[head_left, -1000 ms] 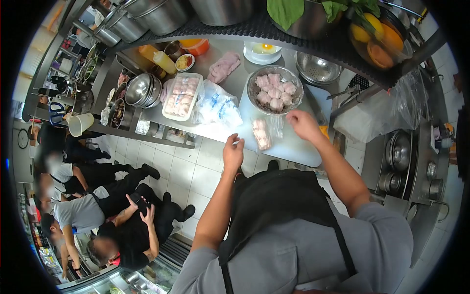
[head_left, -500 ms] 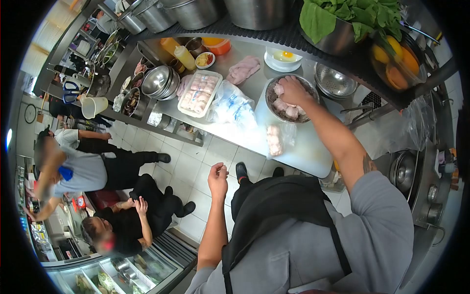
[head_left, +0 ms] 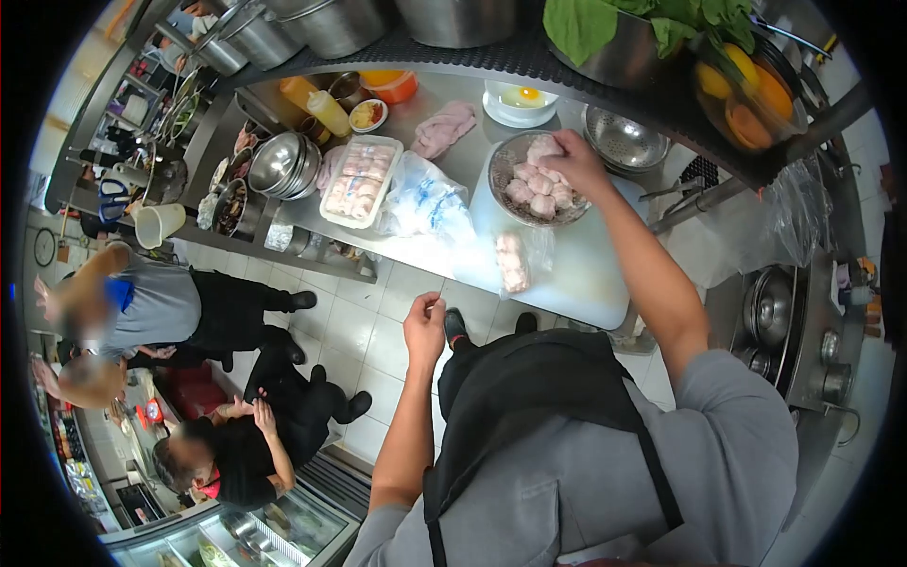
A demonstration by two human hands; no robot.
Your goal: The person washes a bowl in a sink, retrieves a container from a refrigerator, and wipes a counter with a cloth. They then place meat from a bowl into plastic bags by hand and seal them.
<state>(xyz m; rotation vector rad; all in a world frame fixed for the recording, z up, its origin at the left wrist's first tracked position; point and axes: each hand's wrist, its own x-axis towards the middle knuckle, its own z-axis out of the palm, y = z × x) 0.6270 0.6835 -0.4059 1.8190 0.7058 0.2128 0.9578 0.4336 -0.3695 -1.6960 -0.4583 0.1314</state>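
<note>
Head view: the right hand (head_left: pixel 576 163) reaches into the metal bowl (head_left: pixel 493 172) at the twelve o'clock end of the white cutting board (head_left: pixel 578 283), fingers apparently closed on a pink meat piece (head_left: pixel 545 146) near the bowl's far rim. The left hand (head_left: pixel 424 326) hangs loosely curled and empty, at seven o'clock from the bowl, over the tiled floor (head_left: pixel 354 331).

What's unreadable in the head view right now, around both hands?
Head view only:
Right hand: its grip on the meat piece in the metal bowl is covered by its own fingers.
Left hand: curled, too small to tell if it pinches anything.
Leafy greens on the shelf: cut off by the top edge.
</note>
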